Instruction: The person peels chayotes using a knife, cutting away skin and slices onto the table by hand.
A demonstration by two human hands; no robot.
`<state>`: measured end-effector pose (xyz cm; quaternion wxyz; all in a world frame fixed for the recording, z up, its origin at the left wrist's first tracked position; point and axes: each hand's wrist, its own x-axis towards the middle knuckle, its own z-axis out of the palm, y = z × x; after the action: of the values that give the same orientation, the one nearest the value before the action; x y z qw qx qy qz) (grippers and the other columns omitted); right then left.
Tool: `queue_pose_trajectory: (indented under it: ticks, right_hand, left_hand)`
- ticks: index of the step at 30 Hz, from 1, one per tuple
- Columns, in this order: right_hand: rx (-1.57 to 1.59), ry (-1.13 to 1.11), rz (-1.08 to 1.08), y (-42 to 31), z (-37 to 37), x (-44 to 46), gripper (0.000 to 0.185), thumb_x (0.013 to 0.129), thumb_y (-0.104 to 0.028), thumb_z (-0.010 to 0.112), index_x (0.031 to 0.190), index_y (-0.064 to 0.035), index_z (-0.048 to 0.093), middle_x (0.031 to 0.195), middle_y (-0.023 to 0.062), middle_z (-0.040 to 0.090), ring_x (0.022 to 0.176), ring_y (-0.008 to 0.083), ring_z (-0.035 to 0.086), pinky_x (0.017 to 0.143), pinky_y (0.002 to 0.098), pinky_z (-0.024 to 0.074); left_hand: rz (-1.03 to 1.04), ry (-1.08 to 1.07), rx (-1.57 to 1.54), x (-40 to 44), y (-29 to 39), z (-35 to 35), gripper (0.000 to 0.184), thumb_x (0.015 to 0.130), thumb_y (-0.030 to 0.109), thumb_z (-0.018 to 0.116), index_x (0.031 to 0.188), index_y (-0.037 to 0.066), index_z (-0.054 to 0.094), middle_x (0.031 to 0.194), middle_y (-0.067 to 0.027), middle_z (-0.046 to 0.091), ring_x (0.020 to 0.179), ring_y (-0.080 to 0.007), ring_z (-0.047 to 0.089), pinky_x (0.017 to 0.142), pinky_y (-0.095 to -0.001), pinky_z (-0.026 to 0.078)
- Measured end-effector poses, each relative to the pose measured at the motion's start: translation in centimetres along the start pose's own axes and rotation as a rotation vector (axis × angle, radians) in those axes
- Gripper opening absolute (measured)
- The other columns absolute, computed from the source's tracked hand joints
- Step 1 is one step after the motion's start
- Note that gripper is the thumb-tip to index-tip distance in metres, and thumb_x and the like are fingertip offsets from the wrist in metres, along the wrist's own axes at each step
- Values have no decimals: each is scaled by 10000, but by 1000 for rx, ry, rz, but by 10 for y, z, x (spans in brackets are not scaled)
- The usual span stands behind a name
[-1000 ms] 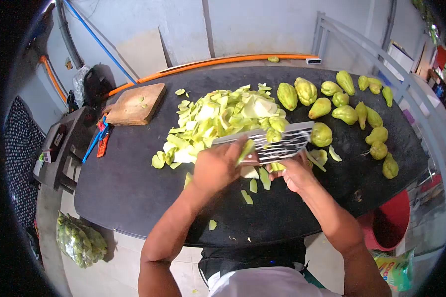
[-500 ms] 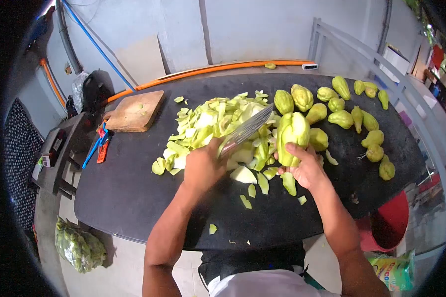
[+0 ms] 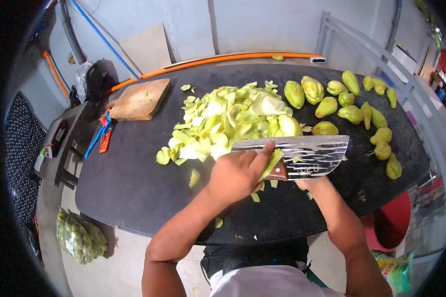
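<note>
A broad knife [image 3: 314, 156] with a brown handle is in my left hand [image 3: 238, 173], its wet blade pointing right. A strip of green peel lies against the handle. Behind the blade a green chayote [image 3: 284, 126] shows its top. My right hand [image 3: 316, 182] is mostly hidden under the blade, and its fingers cannot be seen. Beyond my hands a heap of pale green peelings [image 3: 223, 119] lies on the black table [image 3: 129, 183]. Whole chayotes [image 3: 350, 114] are spread over the right side of the table.
A wooden board [image 3: 139, 100] lies at the table's back left, beside blue and orange-red handled items [image 3: 105, 136]. A plastic bag of green vegetables [image 3: 81, 236] stands on the floor at left. A red bin [image 3: 391, 222] is below the right edge, near a grey railing [image 3: 414, 106].
The knife has swung from pointing up and away to lying across, over the chayote and my right hand. The view has shifted slightly.
</note>
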<state>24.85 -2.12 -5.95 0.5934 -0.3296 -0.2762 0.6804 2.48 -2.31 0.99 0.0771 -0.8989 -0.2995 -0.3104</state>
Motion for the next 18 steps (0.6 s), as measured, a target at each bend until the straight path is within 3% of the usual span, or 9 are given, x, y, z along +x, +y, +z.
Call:
queue_pose_trajectory:
  ticks: [3, 4, 8, 11, 15, 18]
  right_hand:
    - [-82, -292, 15, -9, -2, -4, 234, 1002, -265, 586, 1173, -105, 591, 1018, 39, 660, 820, 152, 645, 558, 305, 520]
    - [-159, -111, 5, -15, 22, -12, 167, 993, -257, 601, 1094, -124, 593, 894, 4, 631, 672, 107, 580, 452, 249, 395]
    - [-180, -179, 17, -18, 21, -12, 182, 980, -269, 617, 1080, -118, 596, 827, 7, 625, 606, 107, 552, 456, 250, 394]
    - [-261, -210, 73, -22, 19, -13, 203, 932, -168, 683, 1109, -108, 602, 861, 2, 640, 664, 99, 568, 468, 241, 392]
    - [-312, -243, 36, -29, 25, -17, 399, 785, -101, 797, 1131, -80, 599, 897, 16, 642, 682, 82, 575, 479, 226, 417]
    - [-428, -253, -26, -42, 25, -17, 511, 729, -85, 825, 1171, -74, 569, 904, 54, 638, 695, 116, 597, 487, 255, 440]
  left_hand:
    - [2, 39, 4, 0, -5, 6, 715, 708, 179, 776, 1365, 9, 551, 738, -65, 598, 661, -254, 655, 575, -381, 525]
    - [17, 59, -4, -1, -9, 11, 747, 701, 186, 761, 1390, 12, 531, 756, -59, 601, 660, -248, 652, 564, -378, 524]
    - [-13, 40, -30, 1, -6, 6, 683, 714, 176, 795, 1340, 13, 574, 722, -81, 608, 661, -278, 661, 598, -388, 534]
    - [-19, 77, -25, -1, -15, 3, 685, 708, 161, 795, 1341, 22, 576, 745, -93, 634, 667, -283, 668, 609, -383, 544]
    - [-57, 47, -79, -6, -25, 2, 645, 708, 145, 797, 1313, 46, 596, 808, -132, 676, 708, -300, 691, 646, -393, 563]
    - [-245, 15, -76, -15, -47, 2, 508, 804, 176, 787, 1274, 80, 620, 933, -163, 710, 748, -349, 703, 666, -418, 570]
